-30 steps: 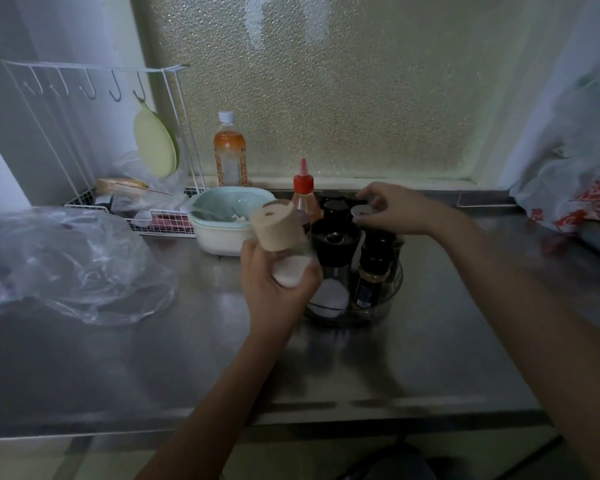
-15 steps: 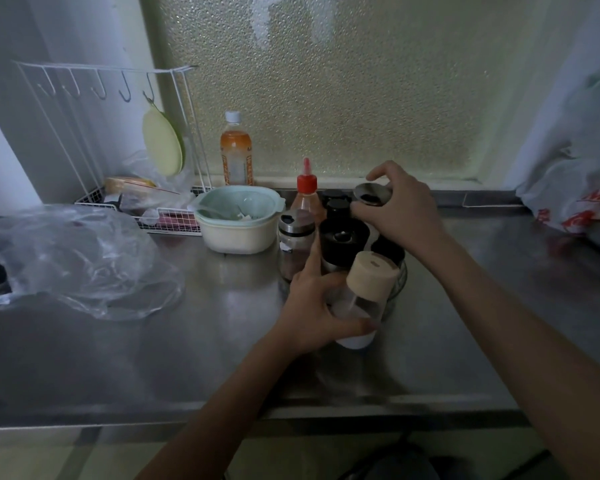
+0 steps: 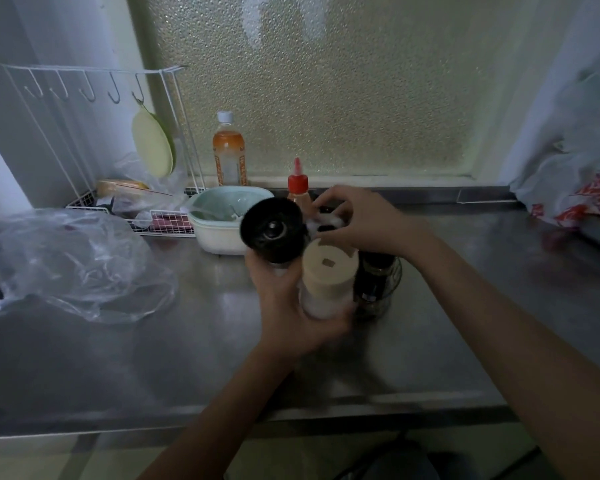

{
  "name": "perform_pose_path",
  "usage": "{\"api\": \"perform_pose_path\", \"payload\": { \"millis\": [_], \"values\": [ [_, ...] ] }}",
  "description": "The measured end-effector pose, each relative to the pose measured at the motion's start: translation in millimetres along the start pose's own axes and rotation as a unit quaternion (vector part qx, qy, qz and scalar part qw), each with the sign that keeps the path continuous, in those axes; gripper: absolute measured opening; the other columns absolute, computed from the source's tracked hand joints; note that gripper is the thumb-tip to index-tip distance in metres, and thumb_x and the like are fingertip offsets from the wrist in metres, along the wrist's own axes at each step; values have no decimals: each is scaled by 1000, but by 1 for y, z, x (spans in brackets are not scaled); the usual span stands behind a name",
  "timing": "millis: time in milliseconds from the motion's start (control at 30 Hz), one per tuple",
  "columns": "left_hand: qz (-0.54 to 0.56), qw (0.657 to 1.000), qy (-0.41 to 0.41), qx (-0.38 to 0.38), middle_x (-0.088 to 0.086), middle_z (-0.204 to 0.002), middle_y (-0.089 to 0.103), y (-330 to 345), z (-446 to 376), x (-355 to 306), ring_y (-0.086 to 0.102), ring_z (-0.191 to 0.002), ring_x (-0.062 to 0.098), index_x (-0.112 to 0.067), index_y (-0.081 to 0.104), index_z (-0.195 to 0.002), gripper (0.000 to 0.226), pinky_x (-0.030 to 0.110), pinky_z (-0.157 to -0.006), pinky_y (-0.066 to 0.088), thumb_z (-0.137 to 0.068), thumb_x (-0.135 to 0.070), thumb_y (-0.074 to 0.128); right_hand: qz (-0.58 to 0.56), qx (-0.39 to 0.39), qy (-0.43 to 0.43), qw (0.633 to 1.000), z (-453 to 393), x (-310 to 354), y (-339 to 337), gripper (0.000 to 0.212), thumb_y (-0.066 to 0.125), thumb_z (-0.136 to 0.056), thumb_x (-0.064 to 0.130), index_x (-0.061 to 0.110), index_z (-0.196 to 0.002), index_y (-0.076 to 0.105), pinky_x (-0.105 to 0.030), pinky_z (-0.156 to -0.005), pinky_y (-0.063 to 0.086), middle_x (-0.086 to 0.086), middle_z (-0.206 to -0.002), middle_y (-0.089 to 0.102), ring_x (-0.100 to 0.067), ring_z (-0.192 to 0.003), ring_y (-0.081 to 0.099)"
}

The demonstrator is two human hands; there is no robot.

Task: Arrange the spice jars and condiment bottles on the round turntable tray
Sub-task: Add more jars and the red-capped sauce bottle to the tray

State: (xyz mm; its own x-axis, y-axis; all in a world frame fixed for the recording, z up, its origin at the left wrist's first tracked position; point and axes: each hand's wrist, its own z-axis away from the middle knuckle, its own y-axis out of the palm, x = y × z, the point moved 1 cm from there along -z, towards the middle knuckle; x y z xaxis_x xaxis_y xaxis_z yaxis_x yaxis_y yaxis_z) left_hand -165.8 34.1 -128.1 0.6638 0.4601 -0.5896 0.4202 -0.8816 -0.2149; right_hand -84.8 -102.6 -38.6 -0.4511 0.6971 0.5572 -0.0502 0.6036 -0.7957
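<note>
left hand (image 3: 291, 306) now grips black-capped grinder (image 3: 273, 230) plus beige-lidded jar (image 3: 328, 268); right hand (image 3: 364, 220) still clutches a jar.

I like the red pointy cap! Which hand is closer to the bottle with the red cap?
The right hand. It is just beside the red-capped bottle, to its right. The left hand is lower and nearer the camera, holding two jars.
</note>
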Motion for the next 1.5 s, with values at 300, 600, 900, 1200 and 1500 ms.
{"api": "perform_pose_path", "payload": {
  "millis": [300,600,900,1200,1500],
  "values": [
    [11,996,-75,-49,26,-112,58,-10,1,29,52,-107,48,-60,50,-106,46,58,-89,44,-64,-74,63,-30,103,-33,994,2,9,7,51,78,-68,41,33,-113,57,-39,-94,51,7,-109,61,-14,-106,60],
    [9,995,-35,-91,-9,-101,61,-15,-1,15,59,-100,35,-51,48,-101,34,67,-83,43,-71,-59,63,-46,79,-40,995,9,16,4,45,67,-74,51,31,-114,59,-41,-97,50,4,-113,64,-9,-105,61],
    [-22,993,-118,7,31,-108,59,-5,1,52,54,-108,46,-24,65,-108,59,54,-90,46,-62,-60,74,-146,42,-145,978,70,57,14,39,66,-80,39,30,-117,54,-13,-86,45,15,-109,59,1,-103,57],
    [11,994,-56,-93,30,-135,34,-20,-5,17,30,-133,35,-23,58,-123,57,29,-114,23,-81,-61,51,-87,-102,-77,988,64,38,0,48,79,-66,44,29,-108,61,-13,-72,49,13,-97,69,1,-86,63],
    [-48,985,-90,-137,23,-136,35,-13,-7,35,35,-129,31,-39,56,-119,44,22,-107,32,-77,-31,64,-17,-96,-12,995,60,14,15,54,72,-65,54,25,-108,57,-46,-98,45,10,-98,63,-14,-97,58]
  ]
}}
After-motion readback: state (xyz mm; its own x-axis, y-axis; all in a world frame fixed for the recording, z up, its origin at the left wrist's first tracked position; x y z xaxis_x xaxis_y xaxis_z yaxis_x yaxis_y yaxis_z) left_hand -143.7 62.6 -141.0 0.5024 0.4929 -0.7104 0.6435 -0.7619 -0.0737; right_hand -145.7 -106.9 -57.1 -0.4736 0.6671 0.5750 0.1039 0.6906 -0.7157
